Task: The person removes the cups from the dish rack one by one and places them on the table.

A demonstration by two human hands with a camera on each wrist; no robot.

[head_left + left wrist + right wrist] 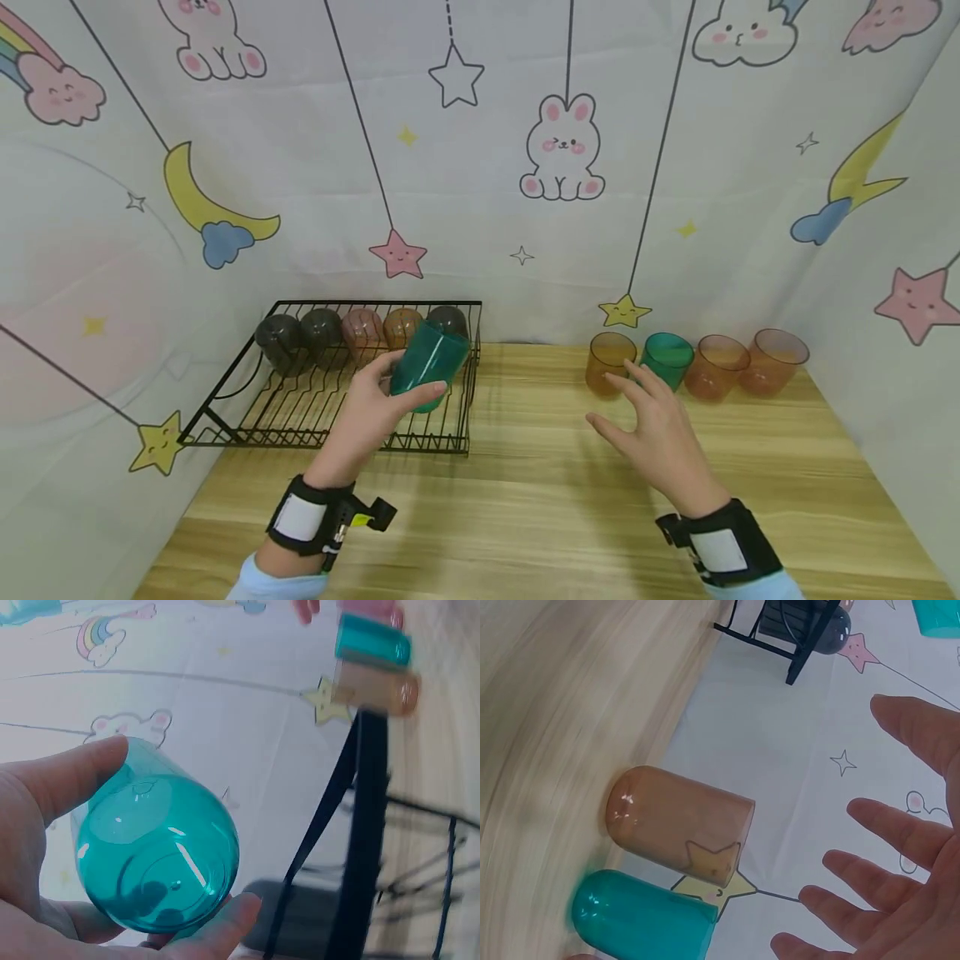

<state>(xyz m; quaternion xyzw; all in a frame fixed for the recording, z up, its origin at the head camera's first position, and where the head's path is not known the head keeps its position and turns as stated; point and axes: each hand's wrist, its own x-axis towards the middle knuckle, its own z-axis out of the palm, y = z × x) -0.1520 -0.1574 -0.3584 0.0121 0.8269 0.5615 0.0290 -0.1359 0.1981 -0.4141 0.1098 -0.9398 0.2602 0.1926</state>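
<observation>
My left hand (pixel 367 408) grips a clear teal cup (pixel 431 360), tilted, above the right part of a black wire rack (pixel 300 417). In the left wrist view the base of this cup (pixel 161 862) faces the camera, with thumb and fingers around its sides. My right hand (pixel 663 433) is held in the air with fingers spread and nothing in it. Nearest to it stand an amber cup (pixel 602 375) and a second teal cup (pixel 671 357), both upright on the table. The right wrist view shows a gap between the fingers and the amber cup (pixel 682 821).
Along the rack's back row sit several cups, bottoms up: dark grey (pixel 279 337), pink (pixel 363 329) and amber (pixel 402 325) ones. Two pinkish-orange cups (pixel 716 375) stand at the right end of the table row. A printed cloth (pixel 510 225) hangs behind the wooden table (pixel 540 500).
</observation>
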